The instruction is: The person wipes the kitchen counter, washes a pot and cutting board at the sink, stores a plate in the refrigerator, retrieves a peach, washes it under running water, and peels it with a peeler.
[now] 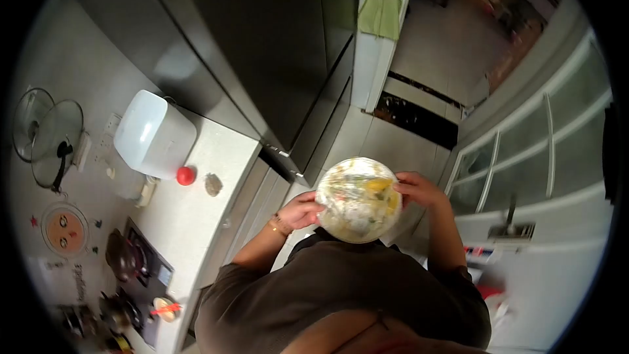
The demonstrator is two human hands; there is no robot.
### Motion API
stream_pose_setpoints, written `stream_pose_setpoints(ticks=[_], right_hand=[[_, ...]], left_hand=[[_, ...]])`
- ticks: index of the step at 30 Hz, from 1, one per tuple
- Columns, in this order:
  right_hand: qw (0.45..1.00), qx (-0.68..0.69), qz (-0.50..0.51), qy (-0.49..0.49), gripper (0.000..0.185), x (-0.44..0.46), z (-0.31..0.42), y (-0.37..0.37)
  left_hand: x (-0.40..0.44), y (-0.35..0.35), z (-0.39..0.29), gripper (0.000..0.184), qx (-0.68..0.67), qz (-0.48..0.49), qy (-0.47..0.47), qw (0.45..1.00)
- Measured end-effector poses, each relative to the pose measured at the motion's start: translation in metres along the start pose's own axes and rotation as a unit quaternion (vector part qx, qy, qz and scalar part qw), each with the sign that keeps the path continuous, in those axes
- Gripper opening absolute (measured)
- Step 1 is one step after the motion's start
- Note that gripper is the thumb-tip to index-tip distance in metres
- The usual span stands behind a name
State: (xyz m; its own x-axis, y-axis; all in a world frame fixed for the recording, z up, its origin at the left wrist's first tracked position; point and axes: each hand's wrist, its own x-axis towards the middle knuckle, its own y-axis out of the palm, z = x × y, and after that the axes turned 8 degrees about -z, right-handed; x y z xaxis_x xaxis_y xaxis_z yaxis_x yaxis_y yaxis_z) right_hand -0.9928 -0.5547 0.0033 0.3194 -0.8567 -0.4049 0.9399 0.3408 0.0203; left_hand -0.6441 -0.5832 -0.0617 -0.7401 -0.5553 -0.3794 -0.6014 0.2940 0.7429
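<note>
Plate [357, 200]: round, with yellow and green food under what looks like shiny clear film; held up before the person's chest, between both hands.
Left hand [301, 212]: grip pinching the plate's near-left rim; bracelet at the wrist.
Right hand [419, 189]: grip pinching the opposite rim.
Pale surface [171, 213]: left of the person, carrying a white bin [157, 136] and, just beside it, a red round item [186, 176].

You're in a home kitchen: you have a stove [157, 272] with pots [122, 255] along the counter [180, 213], pan lids [57, 147] on the wall [98, 46], and a tall fridge [255, 39]
</note>
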Motion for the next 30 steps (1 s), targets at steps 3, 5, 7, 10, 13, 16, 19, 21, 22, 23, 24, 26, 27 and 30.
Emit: stream_pose_setpoints(ticks=[3, 5, 7, 10, 13, 16, 19, 21, 22, 23, 24, 26, 27, 30], right_hand=[[0.998, 0.019, 0.055, 0.033, 0.047, 0.073, 0.040, -0.073], [0.997, 0.041, 0.048, 0.053, 0.056, 0.142, 0.053, -0.112], [0.993, 0.105, 0.037, 0.043, 0.067, 0.209, 0.066, -0.132], [0.967, 0.241, 0.045, 0.066, 0.078, 0.303, 0.081, -0.140], [0.932, 0.347, -0.009, 0.099, 0.087, 0.394, 0.074, -0.130], [0.897, 0.406, -0.059, 0.165, 0.097, 0.466, 0.093, -0.112], [0.828, 0.499, -0.116, 0.228, 0.099, 0.518, 0.089, -0.112], [0.859, 0.466, -0.058, 0.202, 0.099, 0.513, 0.096, -0.115], [0.844, 0.487, -0.050, 0.220, 0.098, 0.516, 0.100, -0.117], [0.840, 0.491, -0.037, 0.228, 0.096, 0.520, 0.096, -0.120], [0.837, 0.494, -0.028, 0.235, 0.095, 0.520, 0.087, -0.123], [0.854, 0.452, -0.051, 0.252, 0.089, 0.531, 0.072, -0.123], [0.862, 0.437, -0.033, 0.254, 0.087, 0.533, 0.069, -0.127], [0.876, 0.409, 0.027, 0.253, 0.078, 0.521, 0.042, -0.159]], left_hand=[[0.021, 0.030, -0.002, 0.042, -0.097, -0.038, 0.092, 0.990], [0.030, 0.036, 0.002, 0.041, -0.136, -0.095, 0.143, 0.976], [0.034, 0.057, -0.005, 0.040, -0.153, -0.150, 0.196, 0.957], [0.046, 0.074, -0.008, 0.038, -0.157, -0.198, 0.266, 0.930], [0.064, 0.068, -0.003, 0.037, -0.167, -0.258, 0.310, 0.900], [0.097, 0.069, -0.036, 0.038, -0.193, -0.305, 0.351, 0.864], [0.130, 0.080, -0.060, 0.039, -0.209, -0.331, 0.364, 0.845], [0.136, 0.088, -0.064, 0.040, -0.202, -0.339, 0.378, 0.837], [0.143, 0.109, -0.078, 0.040, -0.186, -0.389, 0.386, 0.816], [0.147, 0.115, -0.083, 0.041, -0.188, -0.403, 0.395, 0.804], [0.151, 0.120, -0.082, 0.042, -0.193, -0.413, 0.403, 0.794], [0.157, 0.132, -0.083, 0.041, -0.195, -0.391, 0.429, 0.791], [0.159, 0.137, -0.084, 0.041, -0.196, -0.379, 0.445, 0.787], [0.174, 0.147, -0.074, 0.041, -0.187, -0.399, 0.489, 0.753]])
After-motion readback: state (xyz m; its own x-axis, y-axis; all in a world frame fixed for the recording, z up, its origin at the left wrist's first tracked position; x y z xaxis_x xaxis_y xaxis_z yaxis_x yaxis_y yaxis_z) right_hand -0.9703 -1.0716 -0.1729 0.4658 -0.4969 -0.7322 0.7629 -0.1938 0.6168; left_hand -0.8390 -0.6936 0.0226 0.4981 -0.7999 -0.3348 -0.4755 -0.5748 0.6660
